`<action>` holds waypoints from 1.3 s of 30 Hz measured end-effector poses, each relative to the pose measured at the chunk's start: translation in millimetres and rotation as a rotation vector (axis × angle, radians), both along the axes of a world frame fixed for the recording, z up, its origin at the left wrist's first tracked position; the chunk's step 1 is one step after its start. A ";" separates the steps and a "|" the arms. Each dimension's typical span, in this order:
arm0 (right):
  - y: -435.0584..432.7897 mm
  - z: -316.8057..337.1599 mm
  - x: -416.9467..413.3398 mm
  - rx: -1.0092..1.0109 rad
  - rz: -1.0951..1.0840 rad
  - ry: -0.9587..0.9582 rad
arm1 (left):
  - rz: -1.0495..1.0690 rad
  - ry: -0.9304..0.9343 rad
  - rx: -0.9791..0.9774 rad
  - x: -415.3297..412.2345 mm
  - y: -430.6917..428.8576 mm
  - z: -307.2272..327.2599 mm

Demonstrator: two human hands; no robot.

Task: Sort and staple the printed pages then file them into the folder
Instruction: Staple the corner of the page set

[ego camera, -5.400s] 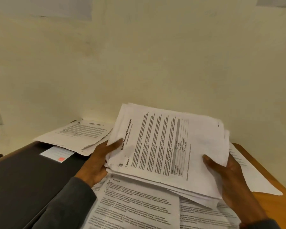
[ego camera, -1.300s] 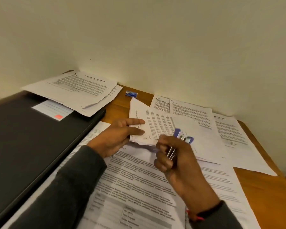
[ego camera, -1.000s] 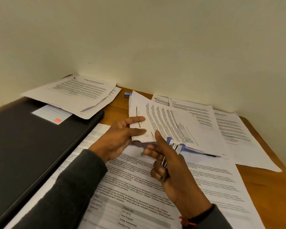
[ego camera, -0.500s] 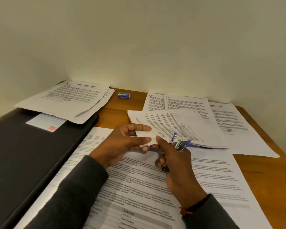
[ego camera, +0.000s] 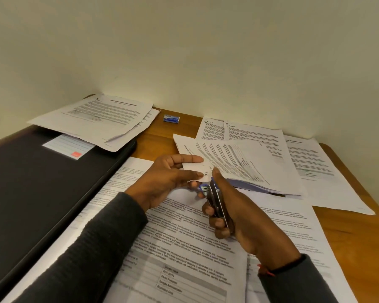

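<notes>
My left hand [ego camera: 162,178] pinches page set [ego camera: 245,162] corner; my right hand [ego camera: 241,217], fingers wrapped round stapler [ego camera: 214,201], has closed in: stapling imminent.

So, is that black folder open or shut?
Shut: the black folder lies flat, label on its cover, a paper stack resting on its far corner.

A desk in an office or study is suggested. A wooden tabletop [ego camera: 359,237] is set against a plain cream wall [ego camera: 184,51] and is largely covered with printed pages [ego camera: 184,248], spread in several loose piles. A black folder [ego camera: 31,182] with a lined label [ego camera: 68,147] is laid at the left. A small blue staple box [ego camera: 171,118] is seen by the wall, and a stapler [ego camera: 217,204] is held over the pages.
</notes>
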State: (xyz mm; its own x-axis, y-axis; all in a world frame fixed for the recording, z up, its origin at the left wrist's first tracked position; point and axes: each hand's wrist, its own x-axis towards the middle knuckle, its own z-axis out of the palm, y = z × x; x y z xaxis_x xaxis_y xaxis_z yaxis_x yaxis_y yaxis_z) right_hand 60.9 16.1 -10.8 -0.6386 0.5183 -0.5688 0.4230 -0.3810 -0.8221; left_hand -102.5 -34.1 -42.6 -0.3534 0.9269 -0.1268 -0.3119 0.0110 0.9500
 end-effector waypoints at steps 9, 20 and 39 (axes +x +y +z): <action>-4.2 -4.0 -4.8 0.015 -0.079 0.107 | 0.050 0.006 0.035 0.3 -1.3 -0.2; -6.6 -9.2 -8.9 -0.011 -0.282 0.381 | 0.015 0.057 0.070 8.5 -0.6 -3.2; 3.0 -20.3 -9.4 -0.092 -0.413 0.521 | -0.160 0.078 0.075 20.2 0.4 0.3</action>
